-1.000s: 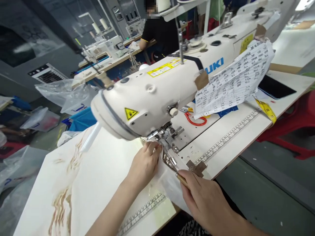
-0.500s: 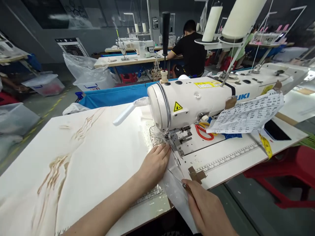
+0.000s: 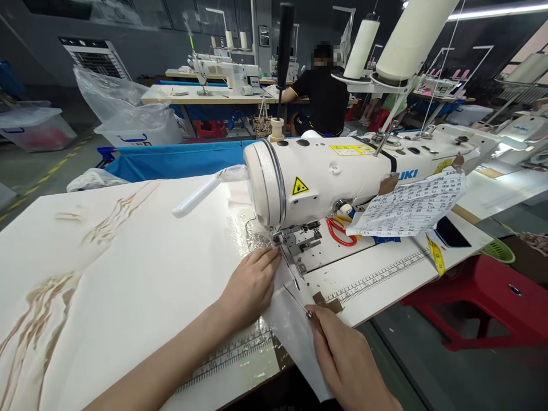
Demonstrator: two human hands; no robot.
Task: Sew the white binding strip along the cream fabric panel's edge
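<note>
Head view: left hand (image 3: 250, 285), fingers together, pressed flat on clear plastic sheet (image 3: 295, 331) at lower centre, just before sewing machine (image 3: 338, 177) presser foot. Right hand (image 3: 346, 359), lower right, pinches a slim tool (image 3: 314, 321) on the sheet's edge.

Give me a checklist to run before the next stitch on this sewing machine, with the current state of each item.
1. Left hand flat on the translucent sheet beside the presser foot: ok.
2. Left fingertips away from the needle: cannot tell, they lie very near the foot.
3. Right hand has a grip on a slim tool at the sheet's near edge: ok.
4. Sheet fed under the foot: cannot tell.
5. Red-handled scissors lying away from the sheet: ok.
6. Taped paper list hanging off the seam path: ok.
</note>
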